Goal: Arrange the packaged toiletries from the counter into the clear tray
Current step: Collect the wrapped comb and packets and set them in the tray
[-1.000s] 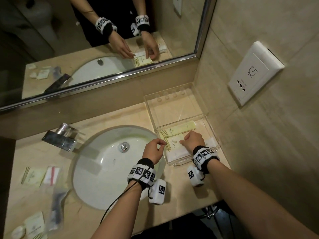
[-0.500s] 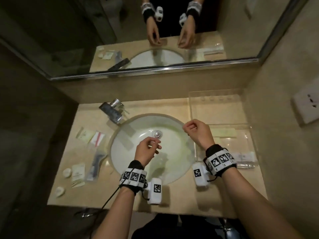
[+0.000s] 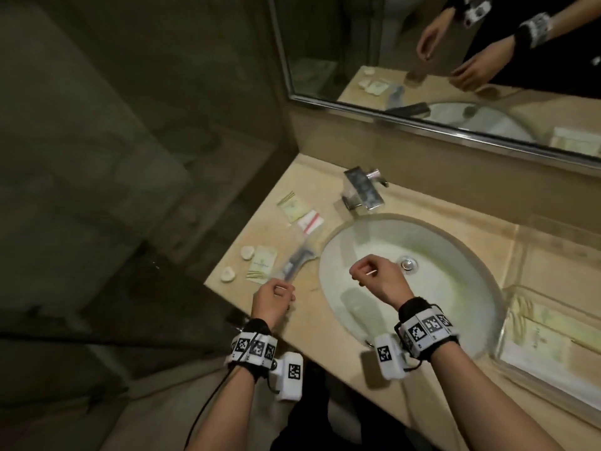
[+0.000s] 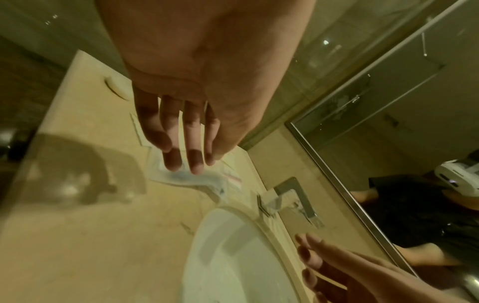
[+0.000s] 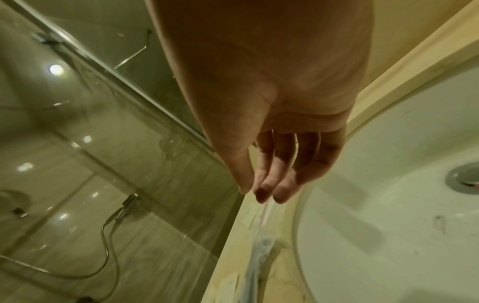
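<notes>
Several packaged toiletries lie on the beige counter (image 3: 305, 323) left of the sink: a yellow-green sachet (image 3: 290, 206), a white packet with a red stripe (image 3: 310, 221), a cream sachet (image 3: 262, 263) and a long clear-wrapped packet (image 3: 297, 260) (image 4: 186, 180). My left hand (image 3: 286, 292) (image 4: 186, 164) hovers just above the near end of the clear packet, fingers loose and holding nothing. Over the sink's left side, my right hand (image 3: 361, 275) (image 5: 267, 190) hangs relaxed with nothing in it. The clear tray (image 3: 533, 374) stands at the far right with pale packets (image 3: 546, 333) inside.
A white oval sink (image 3: 439, 304) fills the middle of the counter, with a chrome faucet (image 3: 362, 190) behind it. Two small round white items (image 3: 247, 252) lie near the counter's left edge. A mirror (image 3: 422, 60) is behind and a glass shower wall (image 3: 130, 157) to the left.
Both hands have left the tray area and moved left: the right from the tray to over the sink, the left to the counter's left side. The view has swung left with them.
</notes>
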A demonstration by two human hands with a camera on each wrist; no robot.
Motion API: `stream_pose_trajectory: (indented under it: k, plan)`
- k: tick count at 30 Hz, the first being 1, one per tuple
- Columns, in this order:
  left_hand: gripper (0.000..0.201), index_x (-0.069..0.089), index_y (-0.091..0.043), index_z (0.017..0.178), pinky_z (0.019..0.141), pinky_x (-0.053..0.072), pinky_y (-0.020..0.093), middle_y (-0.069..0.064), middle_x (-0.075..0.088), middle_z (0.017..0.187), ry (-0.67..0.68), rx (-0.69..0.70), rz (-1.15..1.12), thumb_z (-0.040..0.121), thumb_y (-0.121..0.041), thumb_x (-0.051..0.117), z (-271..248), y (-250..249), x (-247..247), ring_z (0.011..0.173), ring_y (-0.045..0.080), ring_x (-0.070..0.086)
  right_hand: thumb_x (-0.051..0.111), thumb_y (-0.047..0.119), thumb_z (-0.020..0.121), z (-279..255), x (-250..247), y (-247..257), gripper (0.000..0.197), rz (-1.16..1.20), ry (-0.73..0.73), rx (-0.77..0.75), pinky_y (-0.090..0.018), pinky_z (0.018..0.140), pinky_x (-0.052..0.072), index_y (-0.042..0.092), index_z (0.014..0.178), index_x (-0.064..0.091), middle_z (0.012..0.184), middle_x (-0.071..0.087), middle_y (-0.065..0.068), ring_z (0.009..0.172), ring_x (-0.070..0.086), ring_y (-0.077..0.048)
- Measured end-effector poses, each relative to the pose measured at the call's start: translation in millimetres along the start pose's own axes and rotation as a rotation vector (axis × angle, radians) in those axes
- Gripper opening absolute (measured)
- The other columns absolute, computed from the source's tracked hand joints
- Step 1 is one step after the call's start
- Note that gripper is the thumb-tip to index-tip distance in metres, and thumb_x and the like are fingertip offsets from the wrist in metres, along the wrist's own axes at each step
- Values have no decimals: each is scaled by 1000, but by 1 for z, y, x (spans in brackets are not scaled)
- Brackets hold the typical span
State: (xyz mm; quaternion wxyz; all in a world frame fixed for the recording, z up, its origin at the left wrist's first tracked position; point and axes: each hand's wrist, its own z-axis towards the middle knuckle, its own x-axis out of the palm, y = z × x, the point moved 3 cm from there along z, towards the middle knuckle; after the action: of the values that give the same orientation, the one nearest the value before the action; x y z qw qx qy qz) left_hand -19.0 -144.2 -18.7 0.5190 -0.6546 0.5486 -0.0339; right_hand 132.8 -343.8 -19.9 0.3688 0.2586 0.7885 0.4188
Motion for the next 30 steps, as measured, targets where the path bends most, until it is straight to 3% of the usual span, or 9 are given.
stream_pose_trajectory:
  k: [3, 5, 7, 10, 13, 19, 22, 26, 30]
  plan:
    - [12, 62, -23, 75, 71, 57, 33, 0, 68, 72, -35, -50, 14, 82, -16, 67, 24, 21, -26, 71, 23, 66, 68, 19, 84, 14, 33, 18, 11, -53, 24, 18, -18, 63, 49, 10, 90, 70, 84, 74, -3, 71, 69, -15]
    - [8, 64, -22, 77, 80, 56, 34, -4, 66, 70, -46, -54, 38, 79, -15, 68, 41, 32, -43, 77, 24, 67, 68, 20, 84, 26, 54, 30, 13, -82, 28, 24, -23, 69, 53, 9, 91, 70, 86, 74, -4, 75, 70, -18]
    - [8, 64, -18, 80, 80, 54, 31, -4, 66, 71, -42, -40, 26, 78, -14, 71, 58, 36, -58, 78, 21, 66, 69, 22, 84, 42, 73, 41, 15, -127, 32, 18, -29, 76, 54, 9, 91, 69, 87, 74, -5, 80, 70, -20]
    - [12, 64, -14, 86, 77, 51, 27, -2, 66, 74, -29, -8, 29, 78, -12, 73, 85, 32, -75, 77, 19, 65, 69, 21, 86, 68, 96, 55, 11, -216, 21, 14, -25, 74, 49, 11, 90, 66, 86, 70, -2, 80, 65, -18]
    - [15, 65, -13, 87, 80, 54, 31, 4, 68, 80, -31, 37, 29, 76, -11, 75, 116, 21, -84, 79, 20, 66, 70, 19, 86, 98, 110, 66, 12, -227, -24, 53, -31, 84, 53, 11, 95, 66, 92, 69, -3, 87, 64, -18]
    - [20, 63, -16, 89, 82, 53, 35, 5, 66, 95, -26, 163, 104, 76, -14, 77, 172, -12, -72, 85, 19, 62, 79, 29, 78, 159, 117, 69, 45, -328, -177, 165, -37, 93, 50, 10, 112, 58, 116, 61, -9, 107, 61, -26]
    - [27, 62, -19, 94, 88, 51, 35, 3, 62, 102, 53, 211, 193, 73, -16, 79, 191, -23, -56, 96, 20, 59, 83, 35, 72, 177, 116, 63, 64, -416, -226, 226, -45, 100, 46, 14, 124, 51, 130, 51, -12, 117, 54, -32]
    - [47, 56, -23, 104, 100, 41, 37, 0, 56, 113, 181, 231, 464, 66, -22, 84, 204, -22, -45, 111, 21, 45, 85, 39, 66, 190, 116, 60, 84, -539, -215, 239, -46, 104, 41, 16, 136, 44, 137, 46, -10, 122, 47, -34]
    - [55, 55, -25, 98, 93, 43, 37, -4, 55, 103, 302, 289, 531, 57, -41, 87, 195, -24, -30, 103, 19, 44, 85, 42, 63, 194, 118, 58, 84, -660, -232, 237, -44, 102, 38, 17, 133, 45, 134, 46, -9, 121, 44, -34]
